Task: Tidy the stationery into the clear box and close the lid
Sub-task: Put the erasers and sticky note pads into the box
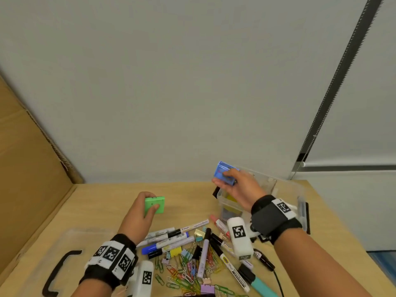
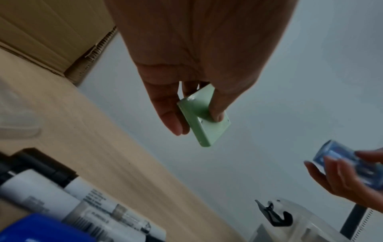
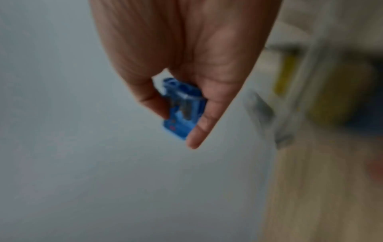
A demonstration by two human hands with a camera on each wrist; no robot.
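My left hand (image 1: pixel 147 207) holds a flat green plastic case (image 1: pixel 154 204) above the wooden table, thumb on its face; the green case (image 2: pixel 204 114) also shows in the left wrist view, pinched between thumb and fingers. My right hand (image 1: pixel 228 181) grips a small blue translucent case (image 1: pixel 222 171) over the left end of the clear box (image 1: pixel 285 189), which stands open at the right with yellow and dark items inside. The blue case (image 3: pixel 182 111) appears blurred in the right wrist view. Markers (image 1: pixel 169 236), binder clips and paper clips (image 1: pixel 188 273) lie heaped near the front edge.
The clear lid with a black handle (image 1: pixel 60 269) lies flat at the front left. A cardboard sheet (image 1: pixel 23 168) leans along the left side. A grey wall stands behind the table. A black cable (image 1: pixel 278 281) trails near the front right.
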